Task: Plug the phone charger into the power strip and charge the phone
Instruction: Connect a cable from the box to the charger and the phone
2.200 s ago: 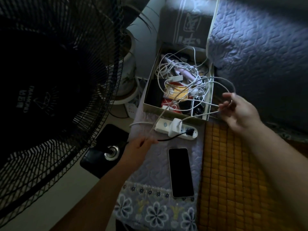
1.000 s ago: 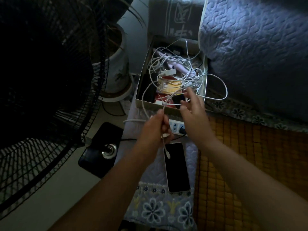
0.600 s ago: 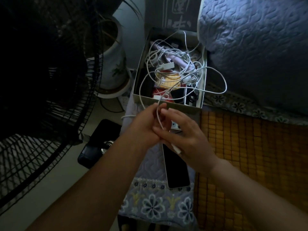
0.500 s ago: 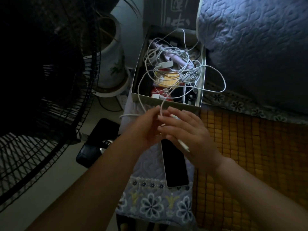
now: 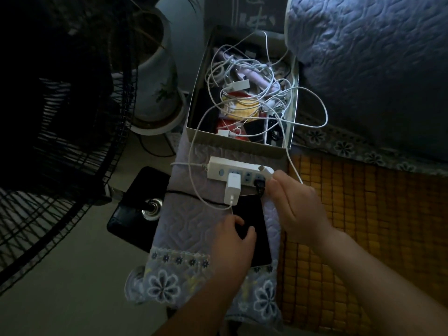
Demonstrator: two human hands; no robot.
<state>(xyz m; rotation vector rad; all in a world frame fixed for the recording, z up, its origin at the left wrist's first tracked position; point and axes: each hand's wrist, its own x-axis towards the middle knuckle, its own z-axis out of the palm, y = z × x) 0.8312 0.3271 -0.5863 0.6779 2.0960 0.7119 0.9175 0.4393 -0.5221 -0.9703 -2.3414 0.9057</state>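
Note:
A white power strip (image 5: 219, 168) lies on a quilted cloth in front of a cardboard box. A white charger adapter (image 5: 232, 188) is plugged into it. Its white cable (image 5: 194, 166) loops left, up over the box and back round to my right hand (image 5: 297, 207), which pinches the connector end (image 5: 263, 169) over the strip's right end. The black phone (image 5: 254, 214) lies screen up just below the strip. My left hand (image 5: 232, 246) covers its lower left part, with fingers on the screen and edge.
The open box (image 5: 237, 147) holds several tangled white cables and small items. A black plug (image 5: 259, 187) sits in the strip beside the adapter. A standing fan (image 5: 60, 122) and its base (image 5: 135, 214) fill the left, a plant pot (image 5: 155, 88) behind. Bamboo mat (image 5: 363, 226) right, quilt (image 5: 363, 57) above.
My hands have separated from in front of the box. The left hand dropped onto the phone; the right hand took the cable's connector end to the strip's right end.

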